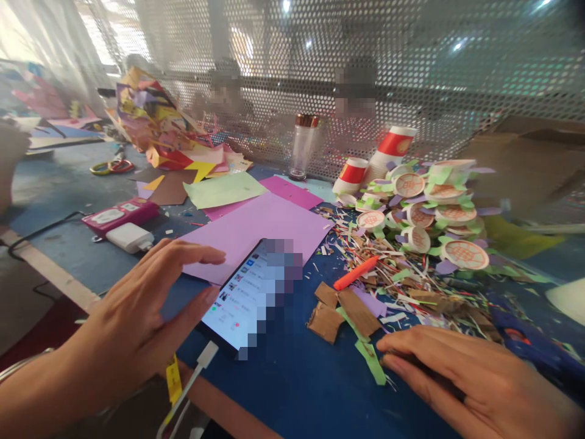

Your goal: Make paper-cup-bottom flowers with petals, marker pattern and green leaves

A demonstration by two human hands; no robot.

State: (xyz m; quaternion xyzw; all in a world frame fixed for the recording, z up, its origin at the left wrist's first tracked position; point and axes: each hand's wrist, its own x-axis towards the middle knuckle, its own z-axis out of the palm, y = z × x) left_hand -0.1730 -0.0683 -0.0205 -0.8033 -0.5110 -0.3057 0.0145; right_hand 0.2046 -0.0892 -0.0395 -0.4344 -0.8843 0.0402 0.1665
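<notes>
My left hand [132,317] hovers over the left edge of a lit smartphone [244,296] lying on the blue table [292,378]; the fingers are stretched out and the thumb touches the phone's edge. A white cable [194,375] is plugged into the phone's near end. My right hand [461,375] lies flat on the table at the lower right, fingers together and extended, fingertips by a green paper strip [371,360] and brown cardboard bits [340,311]. It holds nothing that I can see. A purple paper sheet [260,231] lies under the phone's far end.
Paper scraps and an orange cutter [355,273] litter the middle. A heap of round paper flower ornaments [434,213] sits at the right, with red-and-white cups [381,158] and a clear bottle [304,146] behind. Coloured paper piles [155,122], scissors [112,166], a pink device [121,213], a white charger [130,238].
</notes>
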